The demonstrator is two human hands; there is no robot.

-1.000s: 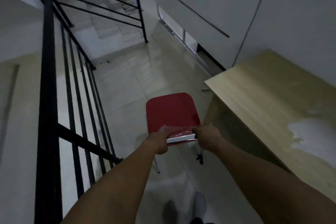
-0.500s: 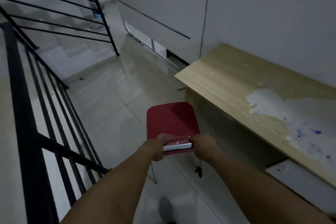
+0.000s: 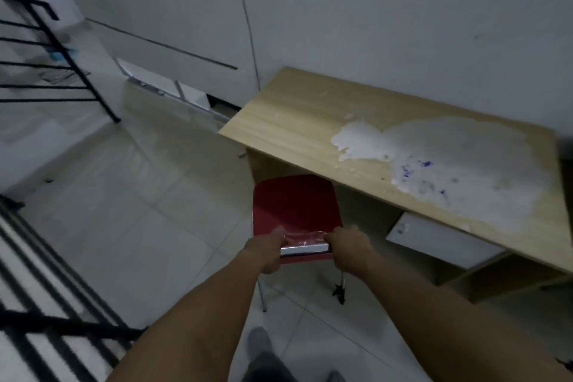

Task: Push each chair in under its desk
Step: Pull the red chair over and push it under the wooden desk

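A red chair (image 3: 294,205) with thin metal legs stands on the tiled floor, its seat's front edge right at the near edge of a light wooden desk (image 3: 294,121). The desk top carries a large white patch with blue specks. My left hand (image 3: 266,253) grips the left end of the chair's backrest top. My right hand (image 3: 348,246) grips the right end of it. Both arms reach forward from the bottom of the view.
A black metal stair railing (image 3: 59,313) runs along the left, with another section (image 3: 71,68) at the far left back. A white drawer front (image 3: 440,240) sits under the desk's right part. White walls stand behind the desk. My feet show at the bottom.
The chair has turned and moved right toward the desk, both hands still holding its back. The view has swung right, so the whole desk top now shows.
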